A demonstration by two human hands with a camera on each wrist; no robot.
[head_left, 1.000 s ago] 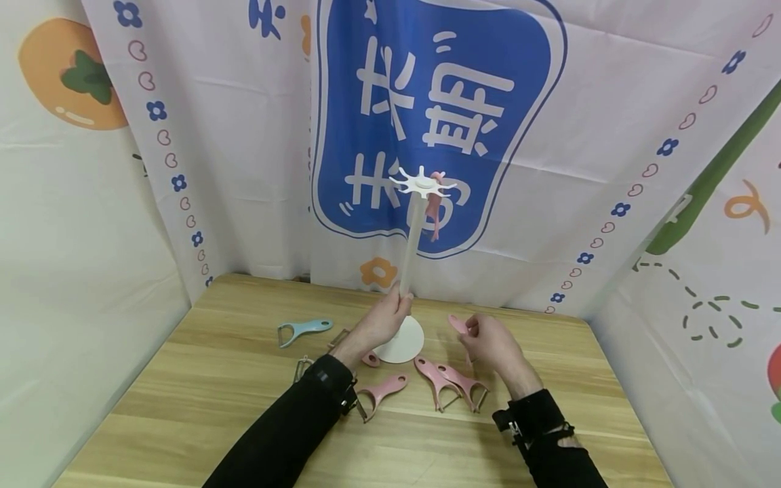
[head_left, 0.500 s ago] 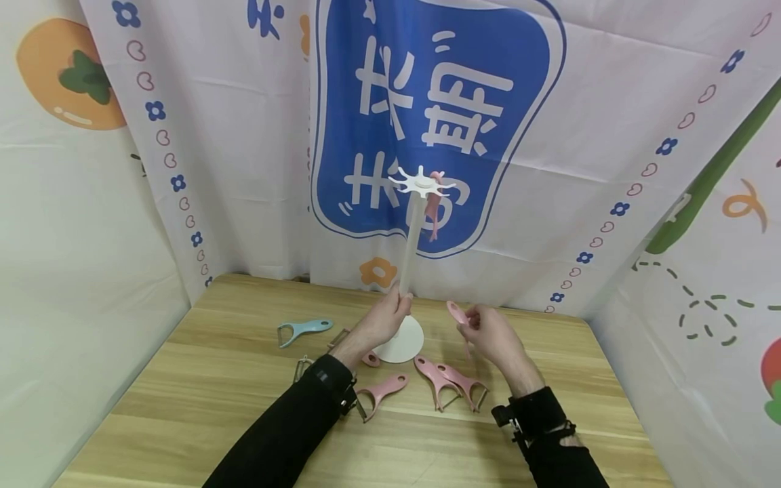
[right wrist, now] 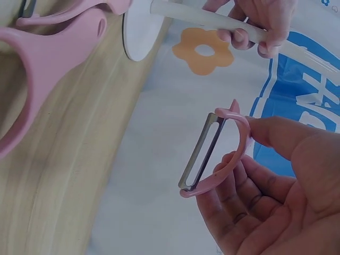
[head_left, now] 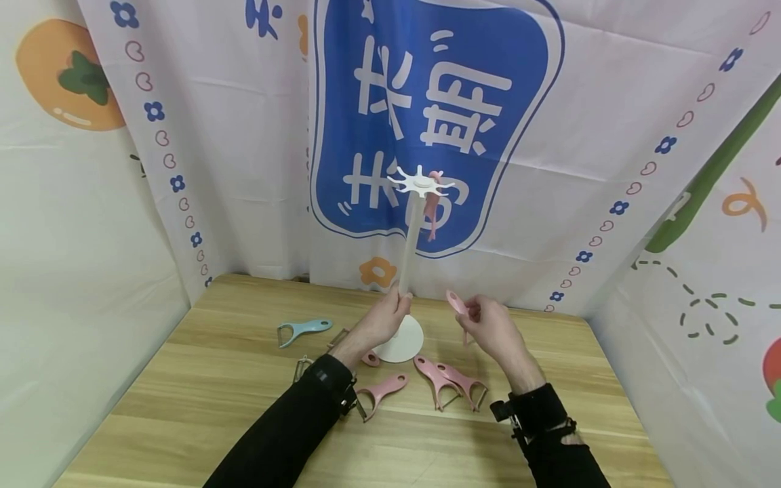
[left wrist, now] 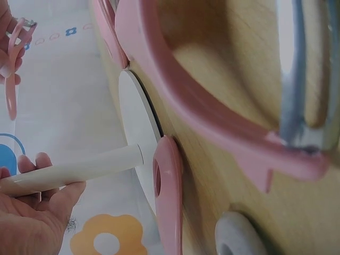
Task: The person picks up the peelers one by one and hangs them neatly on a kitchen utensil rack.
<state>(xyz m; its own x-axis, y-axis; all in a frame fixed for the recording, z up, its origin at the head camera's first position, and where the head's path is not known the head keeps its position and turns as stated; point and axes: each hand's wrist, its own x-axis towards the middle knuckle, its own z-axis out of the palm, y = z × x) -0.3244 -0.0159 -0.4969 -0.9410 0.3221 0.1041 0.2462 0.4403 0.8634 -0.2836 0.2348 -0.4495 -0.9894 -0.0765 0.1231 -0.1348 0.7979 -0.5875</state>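
Observation:
My left hand [head_left: 383, 320] grips the white pole [head_left: 412, 237] of an upright stand, low down above its round base [head_left: 403, 344]. To the right of the pole, my right hand [head_left: 495, 332] holds a pink peeler [head_left: 455, 302] raised over the table, handle end upward. In the right wrist view, thumb and fingers pinch this peeler's curved frame [right wrist: 243, 139] beside the metal blade [right wrist: 199, 154]. A hooked white top [head_left: 421, 183] crowns the stand, and one pink peeler [head_left: 432, 207] hangs from its right side.
Two pink peelers [head_left: 433, 373] lie touching right of the base. Another pink peeler [head_left: 386, 388] is nearer me. A blue peeler [head_left: 308, 327] lies at left, and a grey-white one [head_left: 302, 366] is partly behind my left sleeve. A printed curtain [head_left: 262, 224] hangs behind the wooden table [head_left: 158, 413].
My right hand has lifted the pink peeler slightly upward, away from the tabletop. The left hand keeps its grip on the pole, and the other peelers lie as before.

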